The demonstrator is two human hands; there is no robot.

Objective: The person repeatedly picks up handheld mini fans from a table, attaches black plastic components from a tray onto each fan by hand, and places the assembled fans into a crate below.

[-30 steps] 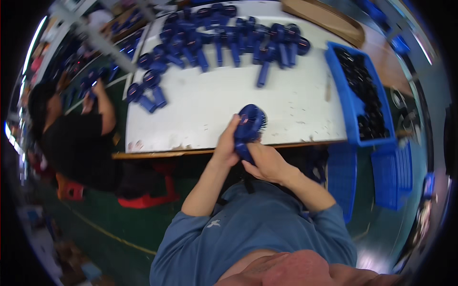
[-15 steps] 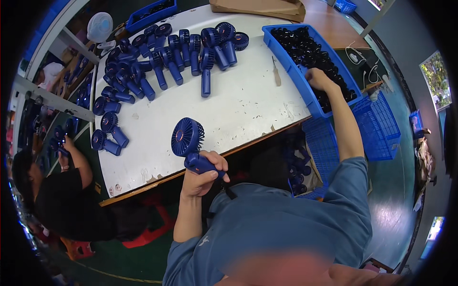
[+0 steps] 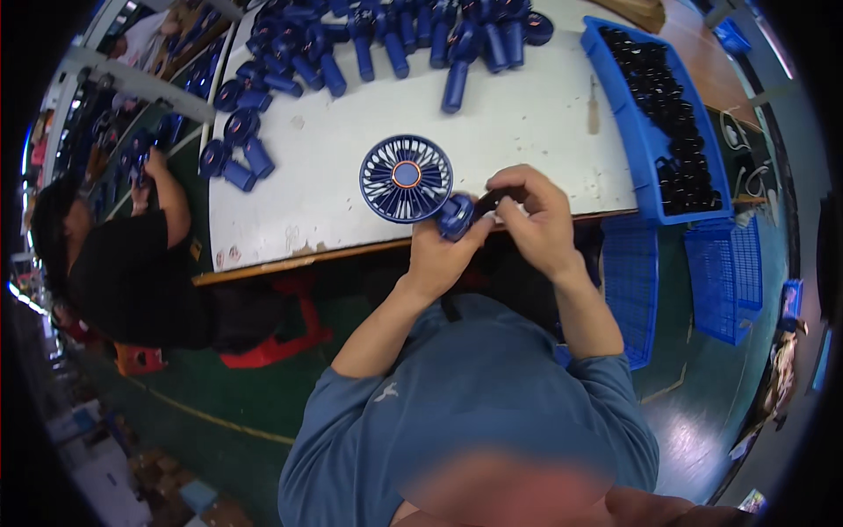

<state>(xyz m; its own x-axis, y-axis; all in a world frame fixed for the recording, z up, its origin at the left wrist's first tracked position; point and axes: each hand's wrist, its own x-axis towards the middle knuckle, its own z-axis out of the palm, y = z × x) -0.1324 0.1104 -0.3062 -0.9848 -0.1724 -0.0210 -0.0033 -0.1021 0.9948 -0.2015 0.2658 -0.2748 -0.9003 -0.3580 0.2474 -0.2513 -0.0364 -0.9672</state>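
Note:
A dark blue handheld fan (image 3: 407, 178), its round grille facing up, is held over the table's near edge. My left hand (image 3: 439, 257) is closed round its handle just below the head. Close against it, my right hand (image 3: 543, 228) pinches a small dark, glossy part (image 3: 497, 200) at the handle's lower end. My fingers cover much of this part and of the handle, so I cannot tell whether the two are joined. Many similar blue fans (image 3: 360, 48) lie grouped on the far side of the white table (image 3: 334, 184).
At the far right, a blue tray (image 3: 620, 92) holds many glossy black parts (image 3: 654, 92). A thin tool (image 3: 594, 105) lies left of it. Blue crates (image 3: 630, 294) stand below on the right. A co-worker in black (image 3: 132, 272) handles fans at the left, near a red stool (image 3: 290, 338).
My right hand has come out of the blue tray and back to the fan with a dark part. The fan has turned and tilted, its grille now facing up. The view has shifted.

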